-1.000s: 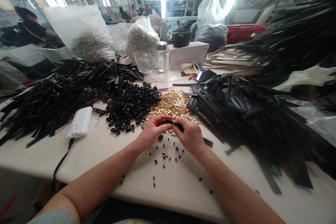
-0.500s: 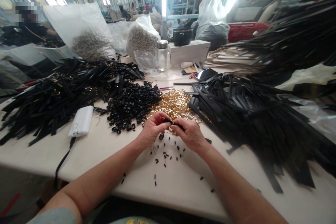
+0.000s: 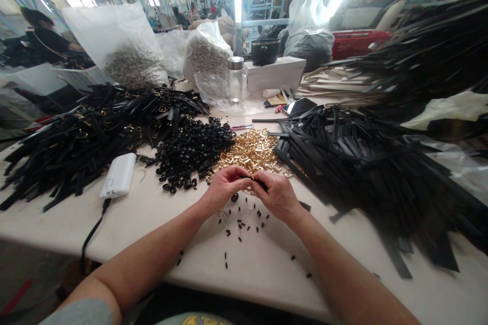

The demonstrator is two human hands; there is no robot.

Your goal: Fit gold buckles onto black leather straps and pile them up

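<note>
My left hand [image 3: 224, 186] and my right hand [image 3: 277, 194] meet in front of a heap of gold buckles [image 3: 253, 146]. Both are closed on one black strap [image 3: 260, 183], mostly covered by my fingers. A dark end of it shows beyond my right hand. Whether a buckle sits on the strap between my fingertips I cannot make out. Left of the buckles lies a heap of black loops [image 3: 190, 155]. Below my hands, small black bits [image 3: 240, 224] are scattered over the pale table, and a single black loop [image 3: 234, 197] lies by my left fingers.
Loose black straps [image 3: 354, 162] pile up on the right; straps with gold buckles [image 3: 95, 132] cover the left. A white power bank [image 3: 119, 175] with a cable lies at left. Behind stand a glass bottle [image 3: 236, 81], a white box [image 3: 274, 75] and filled bags [image 3: 208, 56].
My hands stay in nearly the same place, with a slight shift of the fingers on the strap. The strap's dark end shows a little more beyond my right hand.
</note>
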